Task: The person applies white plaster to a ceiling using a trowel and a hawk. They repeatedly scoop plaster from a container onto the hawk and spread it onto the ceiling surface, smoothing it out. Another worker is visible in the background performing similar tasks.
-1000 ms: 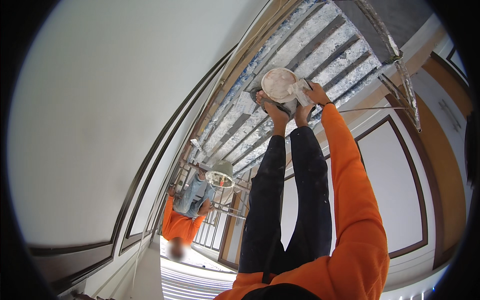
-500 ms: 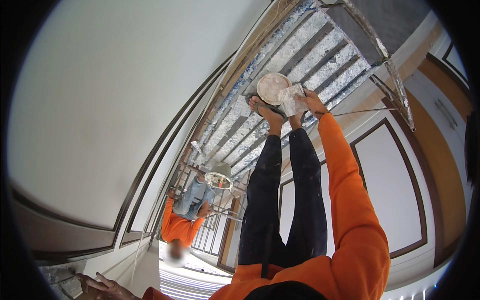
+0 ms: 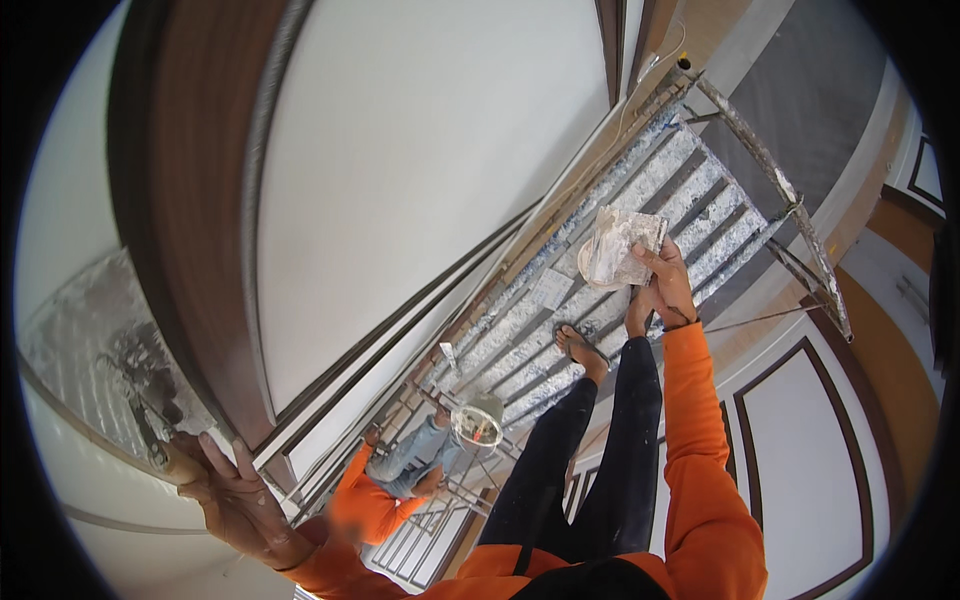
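Note:
My left hand (image 3: 240, 500) is wrapped round the handle of a plastering trowel (image 3: 75, 318). Its wide metal blade, smeared with wet grey-white filler, lies flat against or very close to the white wall at the far left. Out in front of me my right hand (image 3: 672, 285) grips a flat, squarish, putty-coated plate (image 3: 622, 243), thumb on top and fingers beneath. Behind that plate, only the edge of a round putty bucket (image 3: 586, 264) shows. I cannot make out how much filler sits on the plate.
I stand on a paint-spattered slatted scaffold platform (image 3: 690, 180) with metal side rails (image 3: 750, 122). Dark wooden trim (image 3: 190, 150) borders the wall panel. Lower down, a co-worker in an orange top (image 3: 378, 502) is beside a hanging bucket (image 3: 478, 420). Panelled doors (image 3: 805, 440) stand at right.
My left hand has risen from the lower edge, bringing the trowel up the wall into fuller view. The right hand's plate has shifted up and right, covering most of the bucket. My view has turned leftward.

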Available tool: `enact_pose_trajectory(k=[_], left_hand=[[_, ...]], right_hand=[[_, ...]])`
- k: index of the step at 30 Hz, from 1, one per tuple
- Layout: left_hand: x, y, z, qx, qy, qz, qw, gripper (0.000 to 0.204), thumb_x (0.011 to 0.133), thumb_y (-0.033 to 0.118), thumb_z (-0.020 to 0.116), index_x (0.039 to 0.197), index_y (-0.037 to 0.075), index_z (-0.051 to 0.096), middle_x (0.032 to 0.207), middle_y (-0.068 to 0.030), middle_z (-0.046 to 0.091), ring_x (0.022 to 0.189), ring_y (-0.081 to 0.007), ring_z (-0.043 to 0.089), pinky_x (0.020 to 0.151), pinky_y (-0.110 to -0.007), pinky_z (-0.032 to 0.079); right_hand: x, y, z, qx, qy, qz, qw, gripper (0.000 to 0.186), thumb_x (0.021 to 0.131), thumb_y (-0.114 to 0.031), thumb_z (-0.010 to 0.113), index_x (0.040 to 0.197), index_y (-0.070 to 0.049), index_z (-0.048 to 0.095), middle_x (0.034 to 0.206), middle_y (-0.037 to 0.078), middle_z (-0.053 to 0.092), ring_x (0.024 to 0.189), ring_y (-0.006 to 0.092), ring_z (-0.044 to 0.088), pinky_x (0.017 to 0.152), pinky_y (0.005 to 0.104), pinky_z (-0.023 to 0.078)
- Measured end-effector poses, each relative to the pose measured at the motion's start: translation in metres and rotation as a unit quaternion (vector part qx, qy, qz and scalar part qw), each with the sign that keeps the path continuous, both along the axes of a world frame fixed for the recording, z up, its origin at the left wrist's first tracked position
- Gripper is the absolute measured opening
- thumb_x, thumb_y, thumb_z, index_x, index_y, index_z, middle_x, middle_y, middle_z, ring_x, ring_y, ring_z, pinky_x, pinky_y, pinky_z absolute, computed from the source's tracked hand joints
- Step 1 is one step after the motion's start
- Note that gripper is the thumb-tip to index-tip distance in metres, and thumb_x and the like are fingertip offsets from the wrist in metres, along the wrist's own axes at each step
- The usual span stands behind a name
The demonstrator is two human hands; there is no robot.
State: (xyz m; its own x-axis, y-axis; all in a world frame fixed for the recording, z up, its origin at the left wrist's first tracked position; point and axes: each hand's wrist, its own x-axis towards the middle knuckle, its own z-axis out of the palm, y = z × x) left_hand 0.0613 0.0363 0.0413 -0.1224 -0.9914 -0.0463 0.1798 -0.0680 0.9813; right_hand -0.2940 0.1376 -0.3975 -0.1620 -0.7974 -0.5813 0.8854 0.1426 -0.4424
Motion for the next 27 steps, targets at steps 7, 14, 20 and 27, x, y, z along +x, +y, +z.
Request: enact_pose_trajectory(k=[7, 14, 20, 27], left_hand=[[-0.012, -0.006, -0.01, -0.023, 0.015, 0.019, 0.999, 0.052, 0.098, 0.016, 0.041, 0.144, 0.005, 0.019, 0.149, -0.0109, 0.025, 0.131, -0.0359, 0.035, 0.107, -0.059, 0.03], [-0.002, -0.01, -0.009, -0.043, -0.046, 0.005, 0.998, 0.055, 0.097, 0.016, 0.041, 0.145, 0.004, 0.015, 0.149, -0.0124, 0.024, 0.131, -0.0343, 0.035, 0.108, -0.056, 0.029], [0.003, -0.014, -0.01, -0.054, -0.046, -0.021, 0.997, 0.06, 0.095, 0.015, 0.044, 0.145, 0.005, 0.011, 0.149, -0.0131, 0.024, 0.132, -0.035, 0.033, 0.109, -0.057, 0.027], [-0.01, -0.012, -0.01, -0.069, -0.127, 0.07, 0.987, 0.061, 0.095, 0.014, 0.045, 0.145, 0.004, 0.011, 0.15, -0.0138, 0.021, 0.132, -0.0354, 0.032, 0.109, -0.057, 0.026]], right_hand=[[0.031, 0.001, 0.074, -0.052, 0.053, -0.065, 0.995, 0.033, 0.082, -0.001, 0.065, 0.113, -0.001, 0.056, 0.102, 0.008, 0.065, 0.09, 0.0146, 0.063, 0.079, 0.0281, 0.052], [0.035, 0.057, 0.078, -0.033, 0.158, -0.058, 0.985, 0.048, 0.076, 0.01, 0.058, 0.121, -0.001, 0.046, 0.102, 0.005, 0.059, 0.091, 0.0126, 0.059, 0.082, 0.0257, 0.048], [0.028, 0.106, 0.046, 0.068, 0.275, -0.074, 0.956, 0.037, 0.08, -0.006, 0.064, 0.114, -0.003, 0.052, 0.101, 0.006, 0.057, 0.096, 0.0134, 0.054, 0.085, 0.0269, 0.043], [0.025, 0.119, 0.039, 0.13, 0.321, -0.071, 0.936, 0.033, 0.076, -0.01, 0.075, 0.101, -0.002, 0.055, 0.099, 0.005, 0.058, 0.092, 0.013, 0.054, 0.086, 0.027, 0.042]])
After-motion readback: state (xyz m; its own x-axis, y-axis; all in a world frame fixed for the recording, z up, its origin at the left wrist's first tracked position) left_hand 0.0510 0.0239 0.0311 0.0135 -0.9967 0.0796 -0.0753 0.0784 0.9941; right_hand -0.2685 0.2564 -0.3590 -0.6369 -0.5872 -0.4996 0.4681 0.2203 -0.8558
